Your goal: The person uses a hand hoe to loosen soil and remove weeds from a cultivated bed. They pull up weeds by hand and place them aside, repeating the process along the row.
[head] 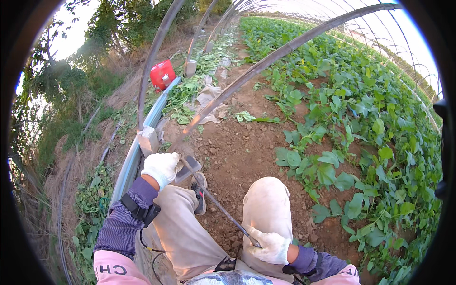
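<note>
My right hand (268,245), in a white knit glove, is closed around the lower end of a long thin handle (217,203). The handle runs up and left to a flat metal blade (188,169), which looks like that of a hoe. My left hand (163,167), also gloved, is at the blade end, beside a concrete block (148,141); its fingers are partly hidden, so what they grip is unclear. Below the blade stands my dark shoe (198,194) on bare brown soil (228,156).
A curved hoop pole (256,67) crosses in front of me, and another (144,78) rises from the block. Rolled plastic film (130,164) runs along the left. Leafy green plants (356,142) fill the right. A red container (162,74) stands farther up on the left.
</note>
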`<control>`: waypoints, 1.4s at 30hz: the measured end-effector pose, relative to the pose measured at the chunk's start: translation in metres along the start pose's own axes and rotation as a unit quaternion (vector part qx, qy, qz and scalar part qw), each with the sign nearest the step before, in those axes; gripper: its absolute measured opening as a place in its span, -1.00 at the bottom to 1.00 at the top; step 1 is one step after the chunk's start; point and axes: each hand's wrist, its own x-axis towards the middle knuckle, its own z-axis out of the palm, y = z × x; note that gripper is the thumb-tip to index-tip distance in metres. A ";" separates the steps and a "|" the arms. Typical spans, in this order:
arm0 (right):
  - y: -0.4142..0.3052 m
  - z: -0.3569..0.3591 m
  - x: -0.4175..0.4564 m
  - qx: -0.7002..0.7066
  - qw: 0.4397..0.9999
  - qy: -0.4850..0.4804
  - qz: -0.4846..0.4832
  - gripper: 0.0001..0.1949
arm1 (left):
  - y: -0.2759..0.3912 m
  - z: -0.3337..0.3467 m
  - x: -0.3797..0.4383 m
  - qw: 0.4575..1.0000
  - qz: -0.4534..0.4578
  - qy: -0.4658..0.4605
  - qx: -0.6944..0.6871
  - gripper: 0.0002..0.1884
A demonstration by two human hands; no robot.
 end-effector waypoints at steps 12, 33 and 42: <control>0.018 -0.014 -0.019 0.255 0.962 0.051 0.088 -0.36 | -0.071 0.006 0.005 0.955 -0.023 0.097 -0.280 -0.72; 0.052 -0.048 -0.024 0.783 0.610 0.116 -0.043 -0.57 | -0.010 0.023 -0.130 0.990 0.034 0.055 -0.126 -0.49; 0.010 -0.080 -0.004 0.792 0.573 0.201 -0.069 -0.78 | 0.004 0.053 -0.097 0.981 0.053 0.153 -0.108 -0.68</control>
